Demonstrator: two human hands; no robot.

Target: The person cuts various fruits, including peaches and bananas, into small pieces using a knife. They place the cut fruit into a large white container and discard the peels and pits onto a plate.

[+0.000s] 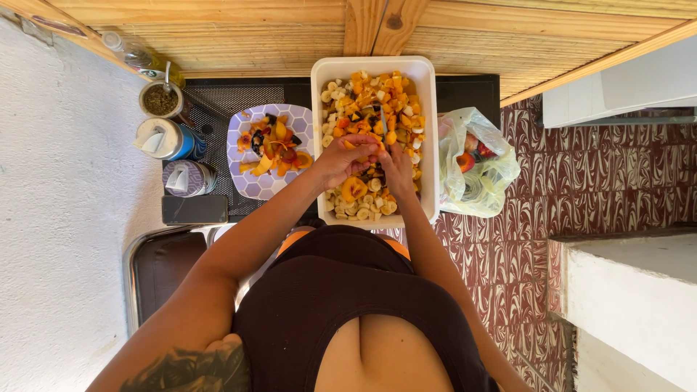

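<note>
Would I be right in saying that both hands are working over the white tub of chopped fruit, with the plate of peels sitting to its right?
Not quite: the head view shows the plate of peels left of the white tub, not right. Both the left hand and right hand are indeed over the tub.

Both arms reach forward, left hand (347,157) and right hand (398,168) touching.

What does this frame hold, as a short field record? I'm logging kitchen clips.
left hand: holds an orange fruit piece over the tub
right hand: grips a small knife, blade barely visible
tub: white rectangular plastic tub of chopped banana and orange fruit
plate: hexagon-patterned plate of peels and scraps, left of tub
bag: clear plastic bag, right of tub
</note>
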